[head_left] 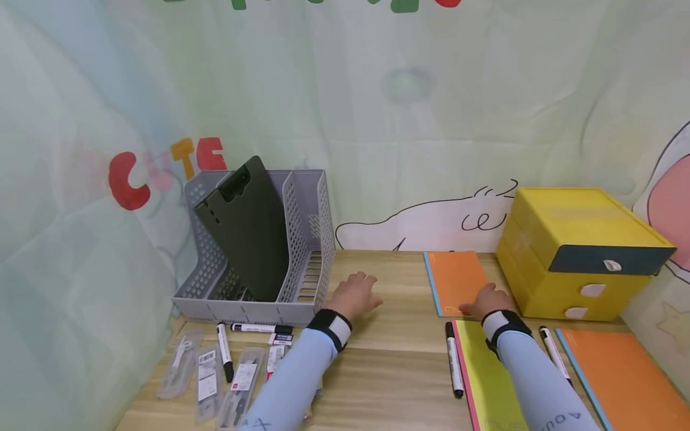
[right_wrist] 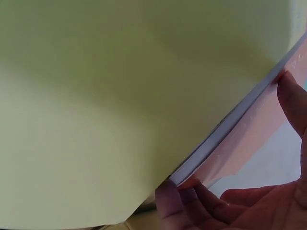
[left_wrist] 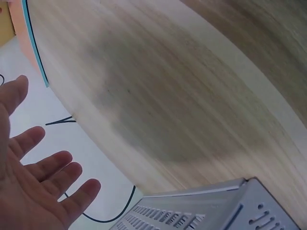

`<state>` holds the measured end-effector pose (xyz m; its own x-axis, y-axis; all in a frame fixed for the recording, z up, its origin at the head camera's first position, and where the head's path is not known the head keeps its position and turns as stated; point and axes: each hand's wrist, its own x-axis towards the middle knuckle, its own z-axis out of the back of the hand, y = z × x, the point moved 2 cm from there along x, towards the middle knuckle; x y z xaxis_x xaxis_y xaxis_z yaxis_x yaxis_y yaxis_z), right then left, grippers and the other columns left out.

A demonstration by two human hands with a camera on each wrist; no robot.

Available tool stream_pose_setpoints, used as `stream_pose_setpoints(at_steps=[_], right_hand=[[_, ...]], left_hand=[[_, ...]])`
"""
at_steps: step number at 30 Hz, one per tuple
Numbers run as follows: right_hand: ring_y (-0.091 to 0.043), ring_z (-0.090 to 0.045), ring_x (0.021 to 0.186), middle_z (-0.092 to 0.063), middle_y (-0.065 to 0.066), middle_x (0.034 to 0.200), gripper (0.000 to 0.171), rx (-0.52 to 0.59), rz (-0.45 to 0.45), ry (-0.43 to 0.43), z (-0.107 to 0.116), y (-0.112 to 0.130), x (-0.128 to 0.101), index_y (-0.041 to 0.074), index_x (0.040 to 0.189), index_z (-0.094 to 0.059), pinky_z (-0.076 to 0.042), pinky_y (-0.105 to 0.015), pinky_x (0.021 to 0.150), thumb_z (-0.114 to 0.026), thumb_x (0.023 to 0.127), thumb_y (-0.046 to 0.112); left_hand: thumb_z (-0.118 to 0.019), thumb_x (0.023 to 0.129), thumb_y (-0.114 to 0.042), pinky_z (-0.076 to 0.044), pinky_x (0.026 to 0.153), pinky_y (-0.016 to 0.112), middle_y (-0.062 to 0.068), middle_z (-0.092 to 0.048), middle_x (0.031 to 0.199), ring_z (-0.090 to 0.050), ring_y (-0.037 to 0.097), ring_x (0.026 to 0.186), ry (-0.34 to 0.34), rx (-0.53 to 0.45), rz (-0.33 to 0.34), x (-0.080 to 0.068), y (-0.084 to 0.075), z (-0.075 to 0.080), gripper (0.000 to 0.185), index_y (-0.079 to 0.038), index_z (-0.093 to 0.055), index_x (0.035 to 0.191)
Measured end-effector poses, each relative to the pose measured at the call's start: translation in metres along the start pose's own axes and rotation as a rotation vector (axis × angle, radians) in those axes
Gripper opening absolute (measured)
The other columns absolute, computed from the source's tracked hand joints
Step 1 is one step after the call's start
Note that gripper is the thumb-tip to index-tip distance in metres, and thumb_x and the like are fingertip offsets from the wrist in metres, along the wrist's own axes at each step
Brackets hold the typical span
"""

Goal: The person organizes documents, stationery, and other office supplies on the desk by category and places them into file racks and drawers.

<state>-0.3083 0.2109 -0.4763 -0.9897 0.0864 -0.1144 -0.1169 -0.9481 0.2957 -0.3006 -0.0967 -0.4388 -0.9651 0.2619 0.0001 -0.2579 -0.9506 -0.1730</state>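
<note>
Where right hand [head_left: 489, 301] rests: orange notebook [head_left: 457, 280], blue-edged.

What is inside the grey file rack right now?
A dark clipboard leans tilted in the grey file rack, clip end up. The slot to its right looks bare through the perforated wall. The clipboard hides the rack floor behind it, so anything lying there cannot be seen.

Matt wood desk [head_left: 399, 359]; perforated plastic rack [head_left: 309, 239]

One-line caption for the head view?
Left hand open above the desk; right hand on the far orange notebook.
</note>
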Motion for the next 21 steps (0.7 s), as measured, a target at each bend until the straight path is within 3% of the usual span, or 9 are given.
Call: stream_pose_setpoints(at_steps=[7, 11, 17, 21], right_hand=[[-0.052, -0.057, 0.096, -0.054, -0.044, 0.104, 0.104, 0.024, -0.039, 0.029, 0.014, 0.011, -0.009, -0.029, 0.125, -0.034, -0.050, -0.055, 0.081, -0.075, 0.079, 0.054], [-0.049, -0.053, 0.097, -0.052, -0.042, 0.107, 0.100, 0.055, -0.088, 0.055, 0.018, 0.014, -0.007, -0.025, 0.123, -0.041, -0.049, -0.054, 0.080, -0.077, 0.077, 0.056], [-0.049, -0.049, 0.100, -0.059, -0.034, 0.107, 0.073, 0.068, -0.097, 0.058, 0.019, 0.013, 0.000, -0.017, 0.108, -0.061, -0.044, -0.056, 0.086, -0.080, 0.077, 0.046], [-0.041, -0.054, 0.091, -0.064, -0.025, 0.094, 0.048, 0.080, -0.066, 0.052, 0.021, 0.009, 0.001, -0.014, 0.093, -0.066, -0.041, -0.053, 0.087, -0.073, 0.084, 0.033]], left_hand=[[-0.068, 0.094, -0.040, -0.044, 0.101, 0.048, 0.013, -0.055, 0.137, -0.051, 0.031, 0.126, -0.006, 0.015, -0.021, 0.000, -0.005, 0.003, 0.053, -0.010, -0.057, 0.137], [-0.067, 0.094, -0.040, -0.044, 0.101, 0.048, 0.014, -0.055, 0.137, -0.051, 0.030, 0.126, -0.008, 0.021, -0.029, 0.002, -0.007, 0.006, 0.053, -0.009, -0.057, 0.137], [-0.067, 0.094, -0.040, -0.044, 0.101, 0.048, 0.014, -0.055, 0.136, -0.051, 0.030, 0.126, -0.008, 0.030, -0.023, 0.004, -0.005, 0.002, 0.053, -0.010, -0.057, 0.137], [-0.067, 0.094, -0.038, -0.043, 0.101, 0.049, 0.015, -0.055, 0.136, -0.051, 0.031, 0.126, -0.007, 0.001, -0.025, 0.003, -0.005, -0.002, 0.052, -0.009, -0.057, 0.136]])
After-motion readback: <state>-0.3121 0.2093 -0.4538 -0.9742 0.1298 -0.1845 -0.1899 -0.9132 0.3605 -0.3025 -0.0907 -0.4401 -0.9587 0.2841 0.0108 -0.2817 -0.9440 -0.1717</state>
